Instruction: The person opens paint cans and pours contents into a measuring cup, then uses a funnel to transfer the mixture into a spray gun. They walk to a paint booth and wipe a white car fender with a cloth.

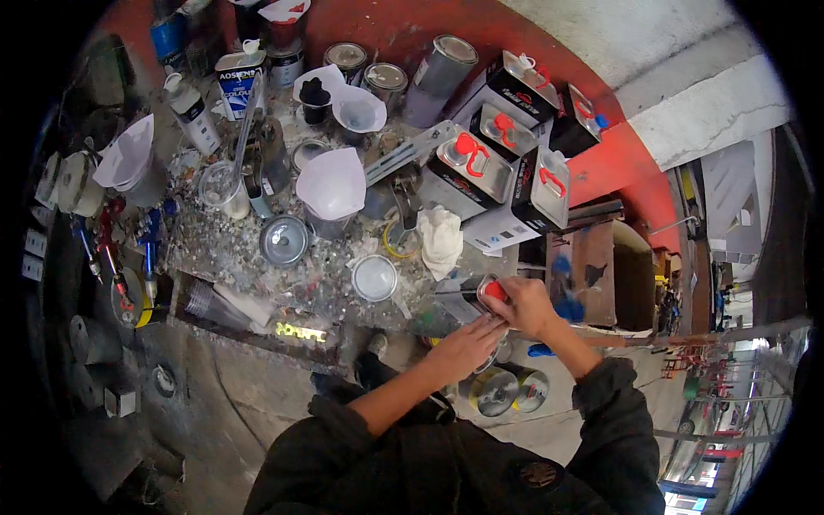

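Observation:
At the bench's front right edge stands a small metal can (pixel 461 294) with a red cap (pixel 494 290). My right hand (pixel 525 305) is closed round the red cap, thumb and fingers bent over it. My left hand (pixel 468 344) grips the can's near side, its fingers meeting those of the right hand. Both hands cover much of the can's top and front. Just beyond it lies a crumpled white cloth (pixel 440 242), next to a yellow-rimmed ring (pixel 401 239). A round silver lid (pixel 374 278) rests to the left of the can.
Rectangular cans with red handles (pixel 468 167) crowd the back right. A cup with a paper strainer (pixel 331 184) stands mid-bench on the paint-spattered workbench (pixel 249 283). Spray guns (pixel 148 249) hang at the left. Below the right edge are round tins (pixel 496 391) and a cardboard box (pixel 631 279).

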Demonstrator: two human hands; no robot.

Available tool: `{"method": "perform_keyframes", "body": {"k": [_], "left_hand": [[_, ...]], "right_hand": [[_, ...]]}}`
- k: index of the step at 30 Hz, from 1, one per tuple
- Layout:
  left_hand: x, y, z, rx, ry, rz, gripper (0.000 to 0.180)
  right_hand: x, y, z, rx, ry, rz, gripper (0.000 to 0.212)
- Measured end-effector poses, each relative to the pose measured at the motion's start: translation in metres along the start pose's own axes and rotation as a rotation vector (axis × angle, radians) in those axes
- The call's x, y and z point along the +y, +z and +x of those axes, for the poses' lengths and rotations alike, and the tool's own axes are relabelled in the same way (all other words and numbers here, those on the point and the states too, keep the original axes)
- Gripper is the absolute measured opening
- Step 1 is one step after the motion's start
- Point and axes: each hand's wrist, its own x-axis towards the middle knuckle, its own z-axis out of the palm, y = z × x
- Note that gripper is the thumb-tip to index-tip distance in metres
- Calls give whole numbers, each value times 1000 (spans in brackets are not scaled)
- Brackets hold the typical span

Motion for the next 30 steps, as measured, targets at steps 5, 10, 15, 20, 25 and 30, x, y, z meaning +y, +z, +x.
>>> {"method": "perform_keyframes", "body": {"k": [5,10,15,20,25,30], "left_hand": [[-5,-6,2,106,17,-48,43],[-7,-4,-2,30,32,26,44],[-3,-11,-1,-18,17,50,47],[-4,-5,-1,26,18,-6,46],[-3,1,-1,152,-30,-166,44],[-6,-14,-7,21,17,-128,49]], "right_hand": [[15,-8,11,-64,-245,-1,38],[-8,-12,13,-64,95,-36,42],[-20,-15,17,-22,293,73,51],[-5,-2,13,-5,183,86,46],[16,-17,22,-157,-275,-48,36],[11,-24,28,-166,-368,-120,40]]}}
